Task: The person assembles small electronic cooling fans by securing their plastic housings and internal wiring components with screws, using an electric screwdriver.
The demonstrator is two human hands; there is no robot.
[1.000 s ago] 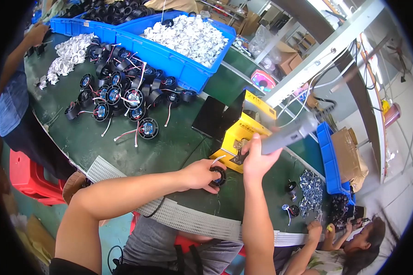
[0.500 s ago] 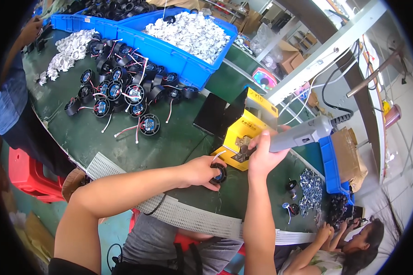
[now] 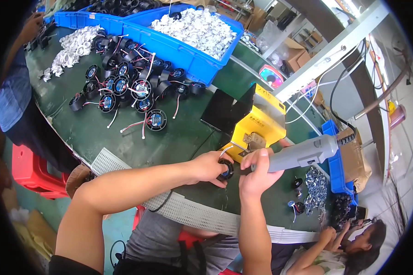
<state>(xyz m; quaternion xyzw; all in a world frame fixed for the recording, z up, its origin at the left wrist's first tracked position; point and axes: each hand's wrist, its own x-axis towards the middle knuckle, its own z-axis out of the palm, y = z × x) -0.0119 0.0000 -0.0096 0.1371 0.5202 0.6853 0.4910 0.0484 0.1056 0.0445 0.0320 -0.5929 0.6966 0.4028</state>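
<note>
On the green table, my left hand point(image 3: 207, 167) grips a small round black housing point(image 3: 226, 169) with a pale wire rising from it. My right hand point(image 3: 256, 173) is wrapped round a grey electric screwdriver point(image 3: 305, 155), held nearly level with its cable end to the right. Its tip is hard to make out, but it points left toward the housing, with a short gap between the hands. Just beyond them stands a yellow box-shaped machine point(image 3: 257, 120) with a metal fitting on its front.
Black housings with blue circuit boards and wires point(image 3: 121, 85) lie piled at the left. White plastic parts point(image 3: 78, 45) sit behind them, and more fill a blue bin point(image 3: 179, 43). Small metallic parts point(image 3: 315, 190) lie at the right. Other people sit at both sides.
My right hand has brought the screwdriver back from the yellow machine's front, nearer to me and to the housing. My left hand keeps its grip. The whole view has shifted slightly.
</note>
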